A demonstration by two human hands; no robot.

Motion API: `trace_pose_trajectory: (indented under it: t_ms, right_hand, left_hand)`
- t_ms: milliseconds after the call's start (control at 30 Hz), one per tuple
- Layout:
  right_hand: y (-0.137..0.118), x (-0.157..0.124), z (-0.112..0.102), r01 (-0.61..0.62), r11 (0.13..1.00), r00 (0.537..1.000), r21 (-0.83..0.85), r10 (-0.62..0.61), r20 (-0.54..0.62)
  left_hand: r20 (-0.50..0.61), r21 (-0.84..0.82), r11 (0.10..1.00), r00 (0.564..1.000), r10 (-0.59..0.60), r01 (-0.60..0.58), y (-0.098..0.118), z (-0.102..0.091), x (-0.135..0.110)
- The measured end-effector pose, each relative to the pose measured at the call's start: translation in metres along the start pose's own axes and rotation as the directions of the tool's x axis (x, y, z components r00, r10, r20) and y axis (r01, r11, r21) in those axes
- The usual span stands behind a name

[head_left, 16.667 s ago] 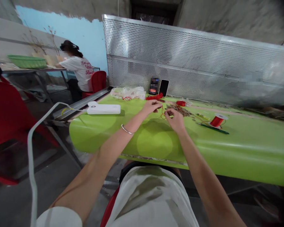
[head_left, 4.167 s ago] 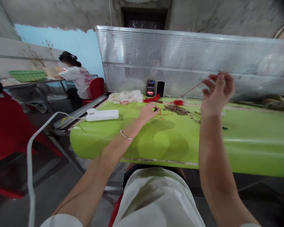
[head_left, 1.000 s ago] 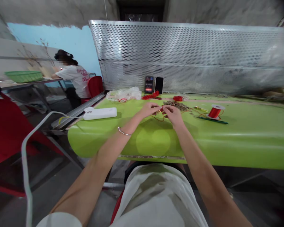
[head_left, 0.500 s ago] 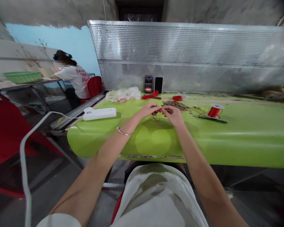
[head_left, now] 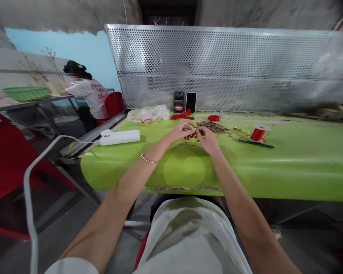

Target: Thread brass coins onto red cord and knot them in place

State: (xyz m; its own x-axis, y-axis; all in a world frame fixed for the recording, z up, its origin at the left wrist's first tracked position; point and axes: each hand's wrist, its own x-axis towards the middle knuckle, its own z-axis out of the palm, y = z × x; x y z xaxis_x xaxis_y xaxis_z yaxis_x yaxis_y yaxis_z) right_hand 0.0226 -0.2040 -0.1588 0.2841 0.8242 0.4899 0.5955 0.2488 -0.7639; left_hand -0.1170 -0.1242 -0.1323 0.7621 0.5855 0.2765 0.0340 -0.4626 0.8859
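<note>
My left hand [head_left: 180, 131] and my right hand [head_left: 205, 137] meet over the green table [head_left: 288, 160], fingertips pinched together on a thin red thread [head_left: 192, 140]. Loops of that thread hang below the fingers onto the tabletop. A silver bangle sits on my left wrist. Just behind my hands lies a heap of small brownish pieces [head_left: 212, 127]. A red thread spool [head_left: 258, 133] stands to the right, with a dark green pen [head_left: 254, 143] lying in front of it.
A white power bank [head_left: 119, 137] with its cable lies at the table's left end. Two phones [head_left: 185, 102] lean on the perforated metal screen [head_left: 231, 68], near red cords and a plastic bag [head_left: 150, 113]. Another person [head_left: 87, 93] sits at a far-left table beside red chairs.
Both hands have stayed pinched on the red thread and edged slightly closer together and away from me. Several seconds back my right hand was raised high, pulling the thread taut.
</note>
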Motion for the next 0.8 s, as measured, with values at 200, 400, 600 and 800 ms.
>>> trace_pose_trajectory:
  t_ms: [200,400,600,800]
  right_hand:
    - [0.004,0.0,-0.001,-0.034,0.995,0.999,0.09,0.035,-0.011]
    - [0.007,0.001,0.0,-0.043,0.988,0.999,0.151,0.042,0.005]
    - [0.008,0.002,0.001,-0.058,0.982,0.998,0.182,0.057,0.01]
    - [0.008,0.003,0.002,-0.072,0.972,0.997,0.225,0.07,0.021]
  left_hand:
    - [-0.012,0.04,0.994,0.995,0.103,-0.102,0.003,0.002,-0.002]
    - [-0.023,0.071,0.989,0.991,0.131,-0.129,0.001,0.002,0.0]
    - [-0.039,0.101,0.976,0.98,0.197,-0.193,-0.001,0.002,0.001]
    - [-0.097,0.22,0.959,0.974,0.204,-0.179,-0.007,0.002,0.005]
